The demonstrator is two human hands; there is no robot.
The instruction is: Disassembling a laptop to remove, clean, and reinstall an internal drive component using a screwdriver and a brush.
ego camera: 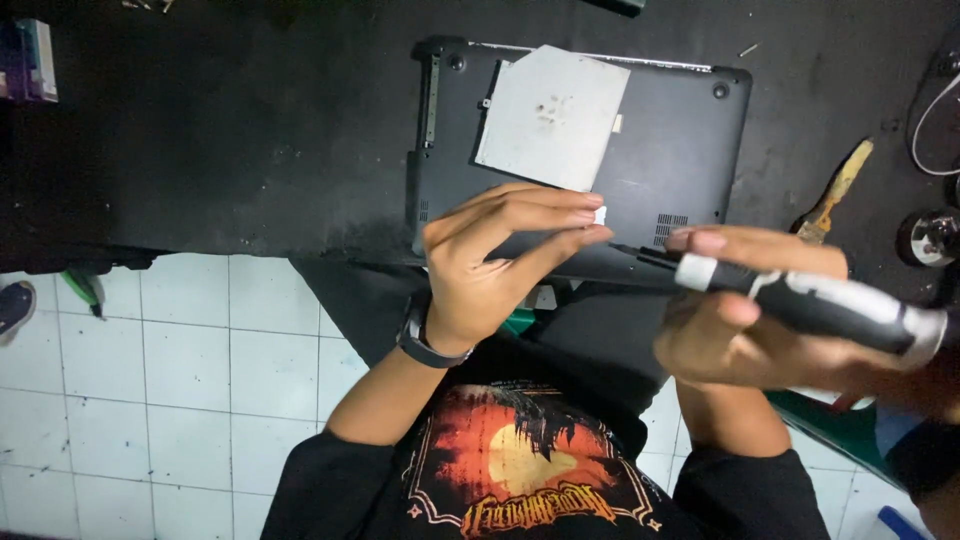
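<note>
**Laptop underside on the bench, screwdriver in hand**

Head view. A dark laptop (640, 150) is lying upside down on the black bench (220, 130), its near edge sitting close to the bench edge. A flat grey rectangular drive unit (550, 115) is resting on the laptop's base, slightly skewed, with its far corner reaching over the laptop's rear edge.

The left hand (495, 265) is hovering over the near edge of the laptop with its fingers curled together. The thumb and fingertips are pinching a very small white part (600, 214); what kind of part it is cannot be told at this size. A dark wristwatch (425, 340) is sitting on the left wrist.

The right hand (745, 320) is wrapping closed around a screwdriver (810, 300) with a black and white handle. The screwdriver is lying nearly level, and its thin dark shaft is pointing toward the left hand's fingertips, above the laptop's near edge by the vent grille (670, 228).

To the right of the laptop, a worn brush with a pale handle (835, 190) is lying on the bench. A round metal object (930, 235) is standing beyond it, near a white cable (925, 125). White floor tiles (150, 370) are showing below the bench edge.
</note>
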